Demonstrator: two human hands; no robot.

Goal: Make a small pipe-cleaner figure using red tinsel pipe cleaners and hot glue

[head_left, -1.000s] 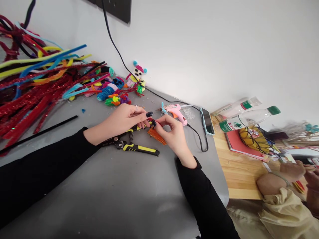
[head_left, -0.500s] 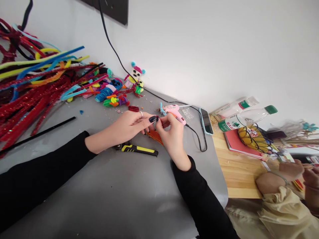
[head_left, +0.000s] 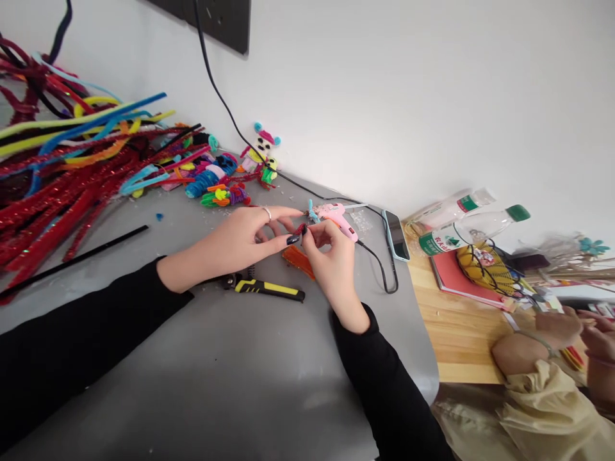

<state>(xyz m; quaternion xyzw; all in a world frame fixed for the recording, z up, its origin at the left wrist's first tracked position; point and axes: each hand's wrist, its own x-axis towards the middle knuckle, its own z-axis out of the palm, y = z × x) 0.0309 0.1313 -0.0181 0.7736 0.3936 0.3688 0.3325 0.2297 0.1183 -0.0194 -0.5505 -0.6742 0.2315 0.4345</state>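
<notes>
My right hand (head_left: 331, 256) is closed in a pinch on a small dark red piece of pipe cleaner (head_left: 301, 228), mostly hidden by the fingertips. Beside it, my left hand (head_left: 245, 237) has thumb and fingers spread around the piece; whether a fingertip touches it I cannot tell. On the grey table under the hands lies an orange fuzzy strip (head_left: 298, 261). Cutting pliers with a yellow and black handle (head_left: 269, 289) rest just nearer to me. Behind my right hand is a pink glue gun (head_left: 336, 218) with a light blue bit at its nozzle.
Pipe cleaners (head_left: 96, 166) are heaped at the left, with small fuzzy figures (head_left: 216, 176) alongside. A black cable (head_left: 225, 115) hangs across the back. At the right are a phone (head_left: 396, 234), plastic bottles (head_left: 480, 227), a yellow wire basket (head_left: 483, 266) and another person's hands (head_left: 560, 326).
My left hand's fingers have spread apart and drawn slightly left, away from the pinch. More of the orange strip shows. My right hand stays almost in place, still holding the red piece.
</notes>
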